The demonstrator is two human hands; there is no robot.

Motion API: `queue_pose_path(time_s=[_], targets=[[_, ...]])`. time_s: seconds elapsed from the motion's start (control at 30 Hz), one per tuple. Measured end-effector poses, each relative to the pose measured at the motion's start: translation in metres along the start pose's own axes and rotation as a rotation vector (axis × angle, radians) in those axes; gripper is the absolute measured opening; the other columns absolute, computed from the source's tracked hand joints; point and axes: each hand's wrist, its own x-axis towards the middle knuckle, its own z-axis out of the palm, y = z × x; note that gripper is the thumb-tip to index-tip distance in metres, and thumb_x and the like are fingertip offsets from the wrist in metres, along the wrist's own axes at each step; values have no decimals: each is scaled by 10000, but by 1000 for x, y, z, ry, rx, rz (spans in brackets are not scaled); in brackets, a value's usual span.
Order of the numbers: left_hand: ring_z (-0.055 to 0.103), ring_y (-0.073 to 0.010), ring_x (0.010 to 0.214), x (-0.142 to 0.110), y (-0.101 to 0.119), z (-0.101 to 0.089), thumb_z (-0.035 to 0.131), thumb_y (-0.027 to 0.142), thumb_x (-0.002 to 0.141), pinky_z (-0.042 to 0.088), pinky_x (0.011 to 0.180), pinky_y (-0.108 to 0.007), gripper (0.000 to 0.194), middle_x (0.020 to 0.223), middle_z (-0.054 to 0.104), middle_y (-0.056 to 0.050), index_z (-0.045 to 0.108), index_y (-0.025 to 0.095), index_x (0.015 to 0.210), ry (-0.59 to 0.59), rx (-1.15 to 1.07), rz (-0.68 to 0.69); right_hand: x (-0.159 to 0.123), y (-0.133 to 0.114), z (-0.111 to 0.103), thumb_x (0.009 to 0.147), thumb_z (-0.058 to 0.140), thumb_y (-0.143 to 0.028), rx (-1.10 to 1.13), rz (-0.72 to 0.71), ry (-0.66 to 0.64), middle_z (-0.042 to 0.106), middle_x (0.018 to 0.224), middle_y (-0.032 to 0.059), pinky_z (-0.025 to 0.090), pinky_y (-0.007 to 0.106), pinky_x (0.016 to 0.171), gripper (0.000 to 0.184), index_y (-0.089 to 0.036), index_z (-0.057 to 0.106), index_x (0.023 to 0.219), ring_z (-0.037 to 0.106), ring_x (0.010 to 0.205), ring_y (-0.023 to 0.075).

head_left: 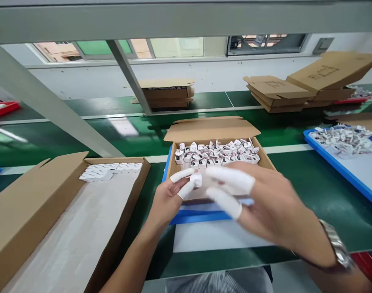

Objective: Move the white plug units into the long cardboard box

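Note:
My left hand (170, 193), with white finger cots on thumb and forefinger, pinches a small white plug-like part (198, 180) in front of an open cardboard box (266, 160). That box holds several small white parts (216, 152) packed along its far side. My right hand (265, 205), also in white finger cots and blurred by motion, hovers close to the camera over the box's near edge, fingers spread toward the left hand. A metal watch (336, 246) sits on the right wrist. The box rests on a blue tray (201, 215).
A larger open cardboard box (36, 211) at the left holds a short row of white parts (108, 171) on a white liner. A blue tray (350, 175) with a heap of parts lies at the right. Flat cartons (310, 87) and a grey frame post (129, 75) stand behind.

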Motion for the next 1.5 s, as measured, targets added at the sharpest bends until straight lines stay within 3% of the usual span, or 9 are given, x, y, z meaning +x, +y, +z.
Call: queue_pose_path(time_s=[0.1, 0.2, 0.37, 0.57, 0.9, 1.17, 1.27, 1.4, 1.5], targets=[[722, -300, 1122, -4, -3, -1, 845, 297, 782, 587, 1002, -413, 388, 1197, 771, -124, 758, 159, 1134, -31, -15, 24, 13, 35, 25, 968, 613, -294, 113, 182, -96, 688, 1333, 66, 560, 507, 1035, 457, -294, 551, 1420, 668, 1205, 310], [721, -281, 1129, -8, -12, -3, 800, 246, 831, 599, 989, -372, 308, 1220, 763, -105, 765, 189, 1131, -83, -61, 68, 8, 57, 58, 949, 657, -366, 426, 312, -159, 683, 1347, 81, 566, 504, 1033, 497, -282, 539, 1424, 676, 1202, 293], [714, -260, 1132, -8, -24, -9, 722, 152, 886, 614, 965, -338, 305, 1342, 692, -87, 762, 241, 1174, -223, -69, 145, -2, 60, 86, 940, 677, -293, 852, 421, -176, 707, 1310, 61, 567, 420, 1057, 415, -275, 598, 1348, 700, 1174, 231], [705, -269, 1133, -9, -19, -10, 684, 122, 905, 611, 972, -387, 332, 1281, 701, -91, 771, 289, 1178, -279, 1, 145, -9, 63, 95, 964, 658, -326, 998, 482, -176, 758, 1206, 75, 623, 388, 973, 397, -260, 592, 1350, 744, 1097, 226], [683, -260, 1157, -12, -27, -10, 641, 110, 931, 612, 943, -358, 349, 1282, 696, -69, 770, 348, 1152, -213, 173, 205, -15, 65, 101, 970, 633, -210, 891, 434, -160, 613, 1427, 67, 615, 353, 983, 452, -334, 560, 1399, 697, 1184, 232], [719, -264, 1068, -8, -27, -3, 720, 192, 887, 624, 906, -330, 294, 1245, 707, -96, 734, 255, 1174, -170, 41, 72, -23, 68, 110, 977, 633, -282, 835, 491, -151, 659, 1375, 119, 594, 435, 1023, 518, -271, 477, 1471, 691, 1200, 259], [741, -272, 1037, -7, -30, -3, 783, 243, 837, 638, 890, -323, 369, 1206, 739, -90, 727, 248, 1202, -141, -4, 45, -21, 64, 105, 970, 631, -255, 727, 406, -124, 619, 1425, 128, 607, 420, 1000, 547, -271, 448, 1485, 691, 1200, 260], [736, -280, 1071, -9, -26, 0, 832, 323, 785, 627, 928, -331, 378, 1186, 759, -68, 753, 257, 1148, -36, -43, 2, -14, 55, 92, 961, 613, -207, 410, 218, -95, 550, 1486, 119, 516, 442, 1114, 591, -265, 395, 1507, 581, 1334, 257], [720, -296, 1115, -10, -18, 1, 856, 355, 751, 610, 966, -353, 373, 1163, 774, -66, 772, 251, 1100, 18, -43, -23, -13, 50, 85, 961, 591, -159, 190, 57, 46, 561, 1445, 158, 527, 443, 1093, 602, -219, 357, 1513, 559, 1334, 260]])
